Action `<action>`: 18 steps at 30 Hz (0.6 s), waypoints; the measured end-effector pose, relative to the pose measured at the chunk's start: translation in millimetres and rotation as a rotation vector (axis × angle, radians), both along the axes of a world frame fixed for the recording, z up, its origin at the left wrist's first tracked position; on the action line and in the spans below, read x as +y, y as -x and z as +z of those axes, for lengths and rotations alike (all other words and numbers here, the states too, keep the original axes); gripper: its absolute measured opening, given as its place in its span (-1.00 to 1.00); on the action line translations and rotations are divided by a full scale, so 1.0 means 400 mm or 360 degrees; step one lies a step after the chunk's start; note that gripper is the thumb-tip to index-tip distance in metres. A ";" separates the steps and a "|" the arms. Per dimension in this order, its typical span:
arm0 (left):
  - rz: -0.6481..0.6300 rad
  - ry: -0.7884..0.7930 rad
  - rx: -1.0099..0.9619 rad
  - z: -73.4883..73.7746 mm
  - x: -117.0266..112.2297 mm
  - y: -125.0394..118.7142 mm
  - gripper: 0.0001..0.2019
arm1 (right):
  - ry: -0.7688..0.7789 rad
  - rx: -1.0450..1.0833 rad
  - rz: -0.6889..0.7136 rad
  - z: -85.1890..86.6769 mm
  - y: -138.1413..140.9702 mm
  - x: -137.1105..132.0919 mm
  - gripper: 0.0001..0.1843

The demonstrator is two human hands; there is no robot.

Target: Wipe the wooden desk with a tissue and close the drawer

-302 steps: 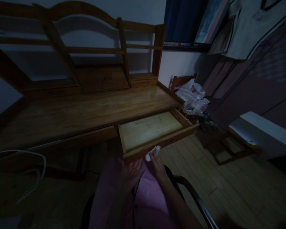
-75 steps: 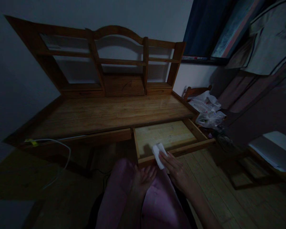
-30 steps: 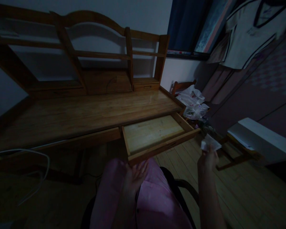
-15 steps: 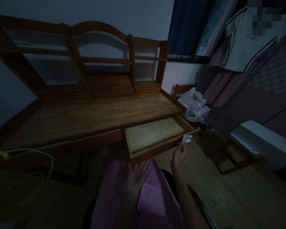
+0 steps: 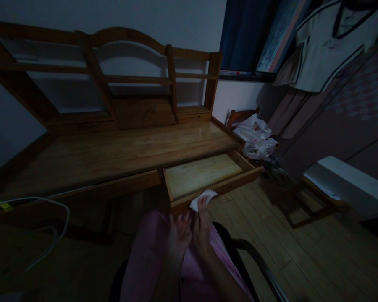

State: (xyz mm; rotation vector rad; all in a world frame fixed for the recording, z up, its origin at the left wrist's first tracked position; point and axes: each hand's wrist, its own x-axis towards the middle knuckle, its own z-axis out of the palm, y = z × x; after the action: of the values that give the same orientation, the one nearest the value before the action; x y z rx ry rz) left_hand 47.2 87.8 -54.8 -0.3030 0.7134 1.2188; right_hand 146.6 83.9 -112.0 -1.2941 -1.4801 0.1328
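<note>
A wooden drawer is pulled out from the desk's right side, its pale bottom bare. My right hand holds a crumpled white tissue close against the left part of the drawer's front panel. Beside it, my left hand rests palm up over my lap, fingers spread and holding nothing. The two hands are close together, just in front of the drawer. Pink clothing covers my legs beneath them.
The wooden desk carries a shelf unit at its back. A white cable hangs at the left. Plastic bags lie on a chair to the right. A low stool stands farther right, and a chair armrest is beside me.
My right hand has moved left with the tissue, from the right end of the drawer front to its left part. My left hand has barely moved.
</note>
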 end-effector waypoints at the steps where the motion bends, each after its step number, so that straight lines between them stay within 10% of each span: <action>1: -0.0024 -0.0030 -0.0016 -0.006 0.001 -0.001 -0.61 | -0.0033 -0.0120 0.0031 -0.008 -0.004 -0.002 -0.25; 11: -0.0016 0.0103 -0.0019 0.017 0.005 -0.001 -0.50 | -0.0184 -0.0698 0.0203 -0.062 -0.152 0.012 -0.18; 18: -0.0050 -0.0115 -0.0190 0.015 0.008 0.011 -0.32 | 0.0122 0.0279 -0.0283 -0.081 -0.224 0.032 -0.41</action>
State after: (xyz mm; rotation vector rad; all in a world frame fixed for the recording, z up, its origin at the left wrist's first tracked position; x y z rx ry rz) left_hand 42.7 90.9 -49.0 -0.3007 0.5679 1.1837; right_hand 236.2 96.8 -144.4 -1.4322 -1.2162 0.1826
